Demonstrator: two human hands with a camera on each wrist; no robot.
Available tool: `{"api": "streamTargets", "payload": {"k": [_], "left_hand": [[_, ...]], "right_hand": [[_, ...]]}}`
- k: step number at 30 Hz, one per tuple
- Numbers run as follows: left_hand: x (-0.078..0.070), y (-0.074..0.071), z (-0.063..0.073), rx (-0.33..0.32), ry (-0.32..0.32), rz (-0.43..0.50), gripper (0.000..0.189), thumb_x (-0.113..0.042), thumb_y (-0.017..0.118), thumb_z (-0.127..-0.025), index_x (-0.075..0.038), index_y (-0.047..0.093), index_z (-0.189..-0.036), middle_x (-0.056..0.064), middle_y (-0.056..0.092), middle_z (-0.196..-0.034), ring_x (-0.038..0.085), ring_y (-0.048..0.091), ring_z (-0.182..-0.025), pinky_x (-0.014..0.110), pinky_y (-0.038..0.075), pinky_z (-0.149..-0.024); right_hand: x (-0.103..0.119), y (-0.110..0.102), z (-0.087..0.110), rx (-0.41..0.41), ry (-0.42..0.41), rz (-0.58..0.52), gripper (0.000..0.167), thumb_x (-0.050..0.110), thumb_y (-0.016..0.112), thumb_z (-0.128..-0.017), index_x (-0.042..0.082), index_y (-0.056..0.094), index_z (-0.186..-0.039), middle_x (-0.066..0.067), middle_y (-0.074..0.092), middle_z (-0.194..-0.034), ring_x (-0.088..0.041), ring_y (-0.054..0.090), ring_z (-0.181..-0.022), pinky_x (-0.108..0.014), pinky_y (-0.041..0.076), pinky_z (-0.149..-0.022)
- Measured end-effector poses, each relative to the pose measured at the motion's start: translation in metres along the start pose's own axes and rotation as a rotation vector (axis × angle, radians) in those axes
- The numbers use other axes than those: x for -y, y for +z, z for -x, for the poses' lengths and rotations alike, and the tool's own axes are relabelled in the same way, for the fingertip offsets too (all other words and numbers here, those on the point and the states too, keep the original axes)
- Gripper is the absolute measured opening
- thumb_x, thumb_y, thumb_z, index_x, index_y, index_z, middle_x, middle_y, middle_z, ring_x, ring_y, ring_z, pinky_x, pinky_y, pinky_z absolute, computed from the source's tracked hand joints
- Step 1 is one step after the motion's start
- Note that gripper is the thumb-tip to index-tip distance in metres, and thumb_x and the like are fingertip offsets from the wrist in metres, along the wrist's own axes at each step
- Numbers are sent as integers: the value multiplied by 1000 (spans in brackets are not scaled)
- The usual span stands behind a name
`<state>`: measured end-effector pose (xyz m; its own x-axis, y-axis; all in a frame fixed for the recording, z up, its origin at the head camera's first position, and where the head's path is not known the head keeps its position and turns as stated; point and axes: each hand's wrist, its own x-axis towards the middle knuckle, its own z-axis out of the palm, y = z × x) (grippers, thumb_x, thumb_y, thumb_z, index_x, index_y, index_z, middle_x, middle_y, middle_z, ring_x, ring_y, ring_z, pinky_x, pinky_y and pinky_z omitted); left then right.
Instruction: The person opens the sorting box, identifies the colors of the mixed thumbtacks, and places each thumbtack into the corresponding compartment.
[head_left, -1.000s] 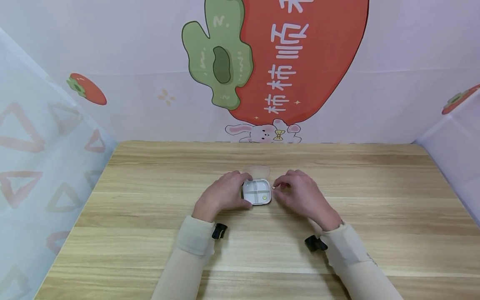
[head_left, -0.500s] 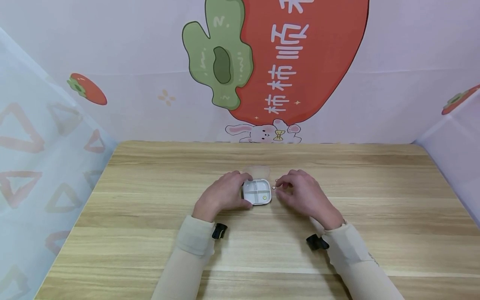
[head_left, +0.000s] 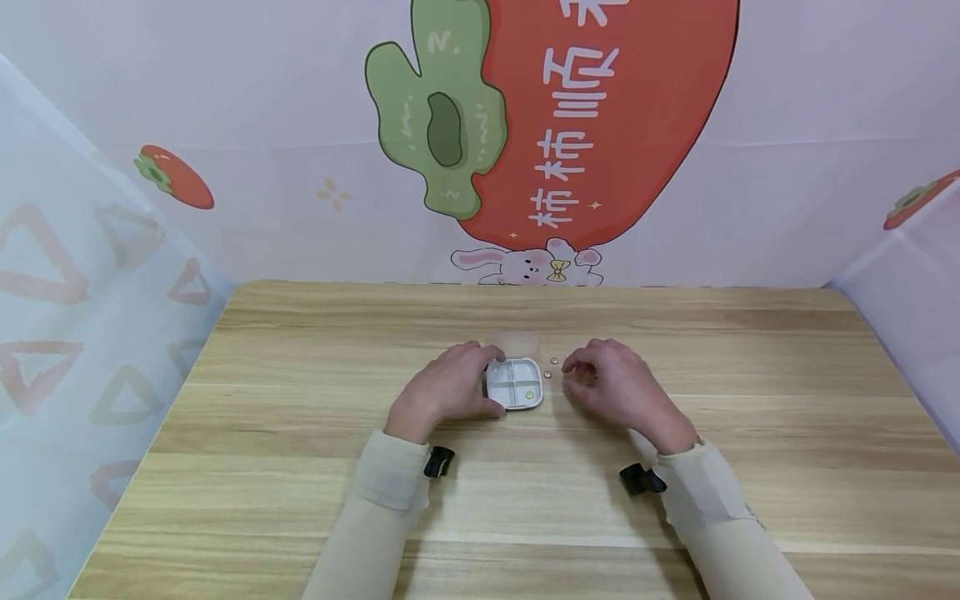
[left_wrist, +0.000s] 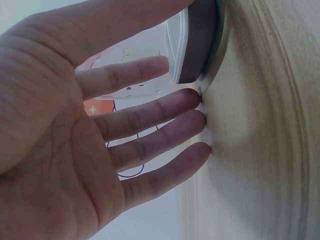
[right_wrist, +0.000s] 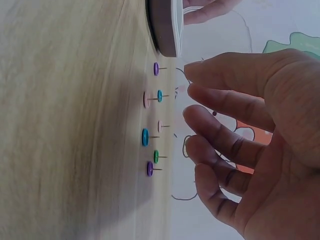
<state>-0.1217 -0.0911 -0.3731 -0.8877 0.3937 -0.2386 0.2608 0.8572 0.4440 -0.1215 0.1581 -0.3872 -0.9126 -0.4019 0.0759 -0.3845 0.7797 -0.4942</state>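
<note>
A small four-compartment box (head_left: 500,397), white inside and dark brown outside, sits on the table. My left hand (head_left: 446,387) holds it between thumb and index finger; the other fingertips touch the tabletop in the left wrist view. One small yellowish round piece (head_left: 529,395) lies in the box's near right compartment. My right hand (head_left: 618,387) hovers just right of the box, thumb and fingers apart with nothing between them. Below its fingertips, the right wrist view shows several thumbtacks lying point up, among them a purple thumbtack (right_wrist: 156,69), a blue thumbtack (right_wrist: 145,137) and a green thumbtack (right_wrist: 156,156).
The box's clear lid (head_left: 517,340) stands open at the back. Two thumbtacks show from above beside the box, the nearer thumbtack (head_left: 547,375) close to its right edge. Behind the wooden table (head_left: 300,508) hangs a printed white cloth (head_left: 285,100).
My right hand has drawn back to the right, away from the box, its fingers parting. Two thumbtacks beside the box have come into plain view. My left hand and the box have stayed put.
</note>
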Motion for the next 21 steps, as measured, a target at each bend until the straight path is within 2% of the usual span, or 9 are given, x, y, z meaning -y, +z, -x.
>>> {"api": "streamTargets", "payload": {"k": [12,21], "left_hand": [[0,-1,0,-1,32,0,68,-29,93,-73,-9,64,-132,8,63,-118,22,55,-101,38,48,-90],[0,-1,1,3,19,5,69,-29,93,-74,-10,63,-133,8,63,-119,22,55,-101,38,48,-91]], "right_hand": [[-5,-6,1,9,9,15,11,7,74,-85,9,78,-95,2,63,-79,-18,53,-76,-34,44,-68],[-6,-10,2,42,38,26,8,9,79,-84,10,78,-91,1,65,-80,-18,54,-76,-35,45,-70]]}}
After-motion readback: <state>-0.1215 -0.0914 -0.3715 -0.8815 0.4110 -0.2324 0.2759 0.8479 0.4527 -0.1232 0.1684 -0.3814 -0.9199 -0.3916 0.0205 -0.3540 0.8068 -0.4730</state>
